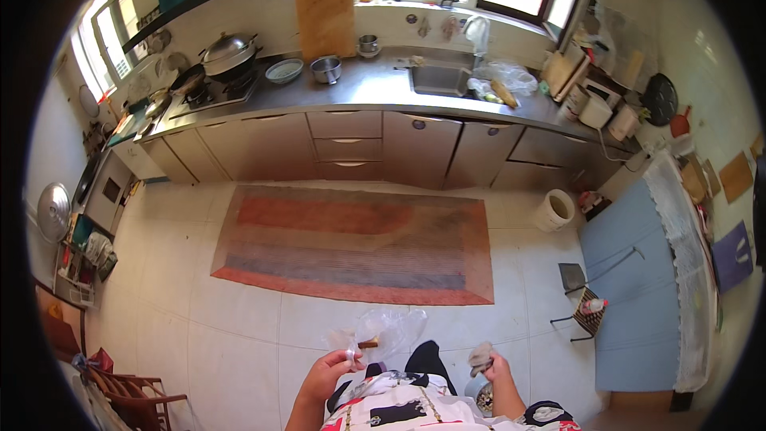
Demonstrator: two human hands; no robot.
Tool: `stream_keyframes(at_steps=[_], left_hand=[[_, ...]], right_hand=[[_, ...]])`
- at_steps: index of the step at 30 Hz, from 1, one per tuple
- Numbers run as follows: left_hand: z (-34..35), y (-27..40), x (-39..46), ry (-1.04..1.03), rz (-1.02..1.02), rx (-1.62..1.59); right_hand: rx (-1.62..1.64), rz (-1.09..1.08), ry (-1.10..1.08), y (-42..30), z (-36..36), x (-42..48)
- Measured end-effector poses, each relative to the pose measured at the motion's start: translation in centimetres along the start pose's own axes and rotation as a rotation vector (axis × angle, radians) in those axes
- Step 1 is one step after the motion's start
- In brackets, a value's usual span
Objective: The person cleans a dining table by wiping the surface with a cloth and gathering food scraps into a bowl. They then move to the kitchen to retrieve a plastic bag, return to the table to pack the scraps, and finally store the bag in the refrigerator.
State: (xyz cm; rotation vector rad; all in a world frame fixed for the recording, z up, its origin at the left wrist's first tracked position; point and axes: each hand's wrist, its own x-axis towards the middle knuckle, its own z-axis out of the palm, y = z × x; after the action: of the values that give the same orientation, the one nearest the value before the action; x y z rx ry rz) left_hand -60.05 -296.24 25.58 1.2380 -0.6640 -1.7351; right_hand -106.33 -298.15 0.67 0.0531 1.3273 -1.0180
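My left hand [336,366] pinches the gathered neck of a clear plastic bag [402,330]. A small brown piece [368,343] shows in or against the bag, just beyond my fingertips; what it is cannot be made out. My right hand [498,367] grips a crumpled grey cloth-like thing [480,358]. Below that hand is a light-coloured round container [472,388] with mixed dark and pale bits [486,398] in it, partly hidden by my forearm and patterned garment.
A red-and-brown rug [359,245] lies on the tiled floor ahead. Beyond it runs a steel counter [365,87] with a sink [440,80] and a gas stove [221,93]. A white bucket [555,211] and a small stool [589,314] stand right, a wooden chair [134,392] left.
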Motion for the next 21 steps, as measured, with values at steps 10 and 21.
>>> stream_keyframes(at_steps=[10,21], left_hand=[[-3.7,4.9,10.7,0.187,0.135,-0.255],[0.3,15.2,23.1,0.349,0.297,-0.522]], right_hand=[[-0.049,-0.375,-0.218,-17.6,31.1,10.0],[-0.409,-0.628,-0.529,-34.9,61.2,22.5]])
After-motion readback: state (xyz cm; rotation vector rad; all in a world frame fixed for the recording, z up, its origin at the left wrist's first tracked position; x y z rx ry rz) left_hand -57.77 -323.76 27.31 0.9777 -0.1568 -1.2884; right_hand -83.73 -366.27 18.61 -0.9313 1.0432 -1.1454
